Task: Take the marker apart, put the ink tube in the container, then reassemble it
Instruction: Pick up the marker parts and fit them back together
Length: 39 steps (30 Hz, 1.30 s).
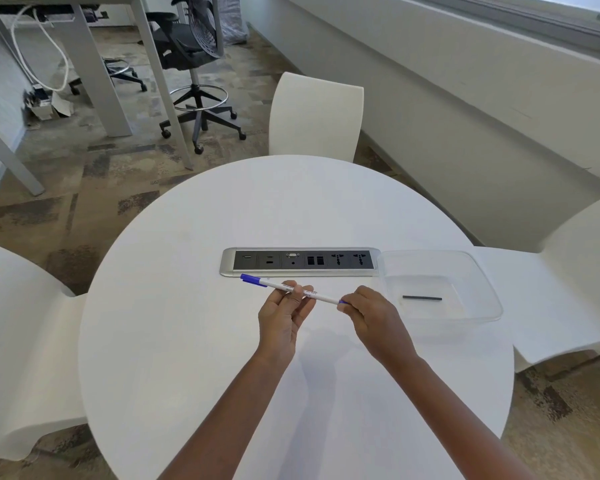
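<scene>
A white marker (pixel 321 297) with a blue cap at its left end is held level above the round white table (pixel 187 306). My left hand (pixel 283 315) pinches the barrel near its middle. My right hand (pixel 369 315) grips the right end, where a bit of blue shows between the fingers. A thin dark ink tube (pixel 422 298) lies flat on the floor of the clear plastic container (pixel 478 271), just right of my right hand.
A silver socket panel (pixel 300 261) is set into the table behind the marker, touching the container's left side. White chairs stand at the far side (pixel 316 116), left (pixel 18 341) and right (pixel 575 271) of the table.
</scene>
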Each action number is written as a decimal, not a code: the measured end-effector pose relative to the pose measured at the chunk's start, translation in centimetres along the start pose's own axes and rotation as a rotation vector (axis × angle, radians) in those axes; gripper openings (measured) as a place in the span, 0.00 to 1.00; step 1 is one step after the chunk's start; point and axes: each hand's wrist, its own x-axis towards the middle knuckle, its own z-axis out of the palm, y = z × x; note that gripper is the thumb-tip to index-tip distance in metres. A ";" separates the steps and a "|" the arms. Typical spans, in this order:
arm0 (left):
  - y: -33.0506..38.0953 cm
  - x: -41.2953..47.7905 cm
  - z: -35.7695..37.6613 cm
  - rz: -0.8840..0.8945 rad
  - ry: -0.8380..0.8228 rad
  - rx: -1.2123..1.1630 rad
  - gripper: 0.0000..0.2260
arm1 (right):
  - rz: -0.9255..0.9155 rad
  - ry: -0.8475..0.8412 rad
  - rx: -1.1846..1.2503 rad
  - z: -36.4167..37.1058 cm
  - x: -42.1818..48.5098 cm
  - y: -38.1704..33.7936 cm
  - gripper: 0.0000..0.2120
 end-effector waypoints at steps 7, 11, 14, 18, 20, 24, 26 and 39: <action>-0.1 0.0 -0.1 0.019 -0.054 0.056 0.07 | 0.533 -0.227 0.677 -0.5 0.9 0.4 0.17; -0.2 0.0 -0.1 0.040 -0.031 0.052 0.06 | 0.577 -0.246 0.783 -0.5 0.8 0.0 0.18; -0.7 -0.1 0.0 0.027 -0.058 0.072 0.05 | 0.467 -0.175 0.619 -0.2 0.9 -0.6 0.17; -1.4 -0.4 0.4 0.012 -0.127 0.159 0.05 | 0.305 -0.172 0.392 0.1 0.8 -1.2 0.11; -1.4 -0.5 0.4 0.005 -0.107 0.151 0.05 | 0.205 -0.128 0.243 0.4 0.6 -1.1 0.07; -1.1 -0.4 0.2 -0.003 -0.074 0.146 0.05 | 0.055 -0.019 0.049 0.3 0.2 -1.0 0.06; -1.1 -0.5 0.2 -0.002 -0.074 0.136 0.05 | -0.043 0.010 -0.053 0.1 0.1 -1.3 0.05; -1.4 -0.8 0.3 0.013 -0.175 0.170 0.06 | 0.238 -0.181 0.290 -0.5 1.0 -0.7 0.12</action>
